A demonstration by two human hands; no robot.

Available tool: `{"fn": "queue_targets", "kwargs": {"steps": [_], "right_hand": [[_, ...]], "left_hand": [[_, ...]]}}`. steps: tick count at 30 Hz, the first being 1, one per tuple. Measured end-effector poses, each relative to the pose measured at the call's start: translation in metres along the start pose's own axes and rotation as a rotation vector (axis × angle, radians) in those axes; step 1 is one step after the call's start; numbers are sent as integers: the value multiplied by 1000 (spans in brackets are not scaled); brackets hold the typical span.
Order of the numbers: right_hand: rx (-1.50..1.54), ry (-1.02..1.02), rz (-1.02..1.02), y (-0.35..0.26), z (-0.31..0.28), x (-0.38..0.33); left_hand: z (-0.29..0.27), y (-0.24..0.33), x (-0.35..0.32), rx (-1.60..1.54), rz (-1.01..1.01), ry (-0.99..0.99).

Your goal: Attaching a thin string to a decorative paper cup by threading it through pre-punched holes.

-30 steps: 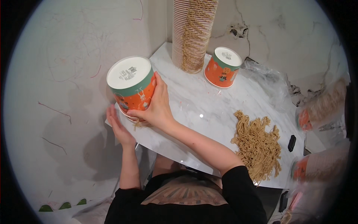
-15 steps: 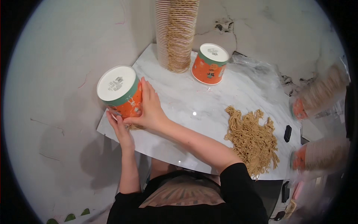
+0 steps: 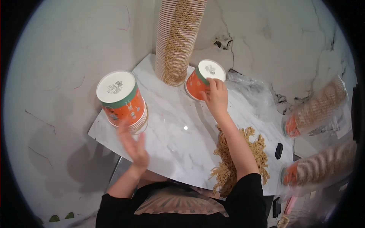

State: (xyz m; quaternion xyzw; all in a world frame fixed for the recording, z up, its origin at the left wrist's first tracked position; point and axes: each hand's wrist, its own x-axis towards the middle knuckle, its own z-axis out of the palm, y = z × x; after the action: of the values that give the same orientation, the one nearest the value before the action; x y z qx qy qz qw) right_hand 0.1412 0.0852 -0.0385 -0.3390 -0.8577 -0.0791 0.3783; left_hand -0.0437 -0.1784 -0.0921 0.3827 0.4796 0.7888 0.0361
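An upside-down orange paper tub [image 3: 131, 107] with a green band and white base stands at the table's left, over a few stacked white rims with a tan string loop beside them. My left hand [image 3: 133, 146], blurred, is just in front of it, fingers apart and holding nothing. A second inverted orange tub [image 3: 195, 85] stands near the back. My right hand [image 3: 217, 95] is on its right side, fingertips over the base edge and thumb against the wall. Under my right forearm lies a heap of tan string [image 3: 256, 148].
A tall stack of nested tubs [image 3: 176, 41] with tan strings down its side stands at the back of the marbled table [image 3: 171, 140]. Clear plastic film [image 3: 251, 91] lies back right. Bagged tub stacks [image 3: 323, 171] lie at the right, near a small black object [image 3: 279, 151].
Both hands have left the left tub, which now sits on the stacked rims. My right hand has moved across to the back tub; my left hand has drawn back toward me.
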Motion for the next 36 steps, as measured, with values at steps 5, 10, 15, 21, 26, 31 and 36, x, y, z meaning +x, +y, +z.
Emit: {"fn": "queue_targets", "kwargs": {"steps": [5, 10, 15, 21, 26, 31, 36], "right_hand": [[267, 73, 98, -10, -24, -15], [379, 125, 168, -4, -46, -20], [831, 58, 414, 16, -66, -19], [949, -121, 579, 42, -77, -15], [1021, -208, 603, 44, -86, -12], [1105, 18, 596, 80, -90, -20], [1225, 451, 825, 111, -100, -24]], "left_hand": [[65, -8, -6, -206, -806, -427], [119, -53, 10, -295, -1075, -375], [129, -61, 22, -494, -906, -440], [135, -47, 21, -422, -845, -434], [128, -45, 25, -377, -793, -407], [121, -39, 25, -416, -700, -387], [117, -35, 23, -393, -578, -351]]}}
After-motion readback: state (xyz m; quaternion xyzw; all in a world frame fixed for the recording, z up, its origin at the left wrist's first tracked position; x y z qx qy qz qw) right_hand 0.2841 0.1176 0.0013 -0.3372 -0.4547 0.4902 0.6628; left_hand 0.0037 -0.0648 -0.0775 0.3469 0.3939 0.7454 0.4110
